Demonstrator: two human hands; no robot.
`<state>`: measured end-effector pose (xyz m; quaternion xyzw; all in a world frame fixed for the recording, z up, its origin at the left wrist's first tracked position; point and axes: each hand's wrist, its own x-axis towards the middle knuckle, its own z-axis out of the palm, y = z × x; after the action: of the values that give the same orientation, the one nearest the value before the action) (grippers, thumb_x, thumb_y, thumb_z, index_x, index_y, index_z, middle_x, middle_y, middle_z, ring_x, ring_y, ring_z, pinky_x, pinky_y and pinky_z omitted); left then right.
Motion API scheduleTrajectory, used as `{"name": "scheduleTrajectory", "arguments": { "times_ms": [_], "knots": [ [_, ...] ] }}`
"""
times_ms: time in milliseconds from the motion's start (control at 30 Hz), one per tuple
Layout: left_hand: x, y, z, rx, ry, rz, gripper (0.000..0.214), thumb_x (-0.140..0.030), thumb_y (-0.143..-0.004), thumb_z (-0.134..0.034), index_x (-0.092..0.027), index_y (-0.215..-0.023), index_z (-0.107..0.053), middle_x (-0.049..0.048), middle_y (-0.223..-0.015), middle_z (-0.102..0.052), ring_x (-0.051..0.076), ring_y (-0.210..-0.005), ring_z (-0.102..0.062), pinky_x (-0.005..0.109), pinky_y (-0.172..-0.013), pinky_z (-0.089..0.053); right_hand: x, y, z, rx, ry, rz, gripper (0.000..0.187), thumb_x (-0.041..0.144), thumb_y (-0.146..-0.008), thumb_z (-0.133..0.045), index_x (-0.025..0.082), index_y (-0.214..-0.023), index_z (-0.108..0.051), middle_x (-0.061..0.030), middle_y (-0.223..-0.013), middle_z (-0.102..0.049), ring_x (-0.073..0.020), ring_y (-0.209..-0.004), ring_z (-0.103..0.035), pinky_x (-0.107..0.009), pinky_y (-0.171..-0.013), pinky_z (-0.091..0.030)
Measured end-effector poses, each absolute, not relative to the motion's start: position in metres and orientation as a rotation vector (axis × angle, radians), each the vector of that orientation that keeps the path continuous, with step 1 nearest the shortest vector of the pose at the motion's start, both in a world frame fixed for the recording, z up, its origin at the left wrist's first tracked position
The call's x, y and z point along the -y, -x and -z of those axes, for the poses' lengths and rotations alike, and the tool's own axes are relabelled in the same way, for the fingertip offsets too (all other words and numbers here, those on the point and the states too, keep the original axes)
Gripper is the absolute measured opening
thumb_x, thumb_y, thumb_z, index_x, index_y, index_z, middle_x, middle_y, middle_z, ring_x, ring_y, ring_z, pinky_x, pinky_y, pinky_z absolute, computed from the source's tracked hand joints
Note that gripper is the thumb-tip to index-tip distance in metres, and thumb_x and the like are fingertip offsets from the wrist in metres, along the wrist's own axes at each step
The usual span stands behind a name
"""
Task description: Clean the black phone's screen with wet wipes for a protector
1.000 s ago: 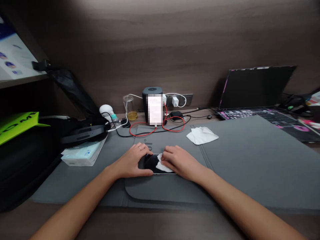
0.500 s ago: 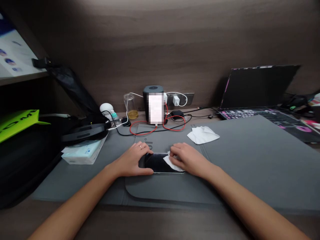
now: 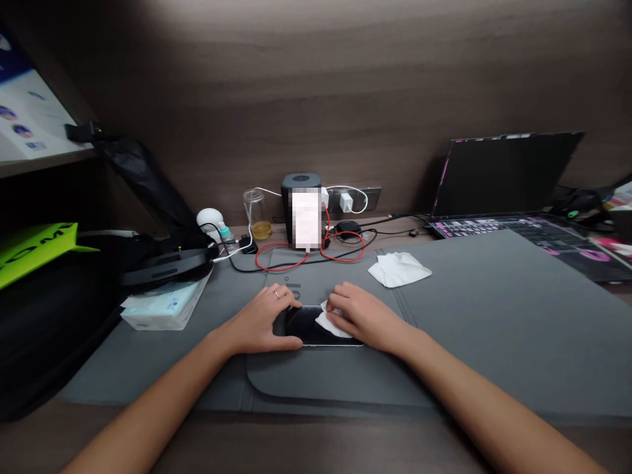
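Note:
A dark-screened phone (image 3: 306, 327) lies flat and sideways on the grey desk mat (image 3: 474, 342). My left hand (image 3: 264, 322) grips its left end, thumb along the near edge and fingers at the far edge; a ring is on one finger. Over the right part of the screen, my right hand (image 3: 363, 316) pinches a white tissue (image 3: 330, 324) that touches the glass. Its fingers are closed and partly hide the tissue. Another crumpled tissue (image 3: 399, 270) rests on the mat beyond my right hand.
A tissue pack (image 3: 165, 309) sits at left beside a black bag (image 3: 54, 329). Along the wall stand a glass jar (image 3: 257, 214), a dark grey box-shaped device (image 3: 301, 181), a lit, blurred screen (image 3: 307, 220) and a red cable (image 3: 281, 268). An open laptop (image 3: 503, 178) is at right.
My right hand has slid slightly left across the phone screen with the tissue. My left hand keeps its hold on the phone, and the camera view has shifted slightly.

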<state>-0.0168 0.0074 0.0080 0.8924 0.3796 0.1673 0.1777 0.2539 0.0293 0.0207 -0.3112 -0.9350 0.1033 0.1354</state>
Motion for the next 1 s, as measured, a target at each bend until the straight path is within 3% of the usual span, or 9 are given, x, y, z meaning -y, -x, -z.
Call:
{"name": "scheduleTrajectory", "arguments": {
  "times_ms": [333,1000],
  "knots": [
    [-0.0098,0.0167,-0.0056,-1.066,-2.532,-0.460,0.057,-0.055,-0.079,-0.076,-0.022,-0.121,-0.058,0.0080,-0.114,-0.059,0.029,-0.108,-0.052,0.043,-0.096,-0.043,-0.0286,-0.2478,-0.0183,2.745,0.712,-0.289,0.023,0.027,-0.102,-0.049,0.016,-0.091,-0.066,-0.0073,-0.087,-0.057,-0.0202,-0.084,-0.048,-0.032,-0.076,-0.040],
    [-0.0090,0.0167,-0.0056,-1.062,-2.500,-0.493,0.059,-0.058,-0.079,-0.075,-0.022,-0.122,-0.058,0.0089,-0.114,-0.059,0.029,-0.108,-0.053,0.044,-0.096,-0.044,-0.0307,-0.2500,-0.0171,2.730,0.731,-0.356,0.019,0.027,-0.101,-0.051,0.016,-0.094,-0.066,-0.0065,-0.087,-0.057,-0.0202,-0.085,-0.050,-0.032,-0.076,-0.042]
  ]
}}
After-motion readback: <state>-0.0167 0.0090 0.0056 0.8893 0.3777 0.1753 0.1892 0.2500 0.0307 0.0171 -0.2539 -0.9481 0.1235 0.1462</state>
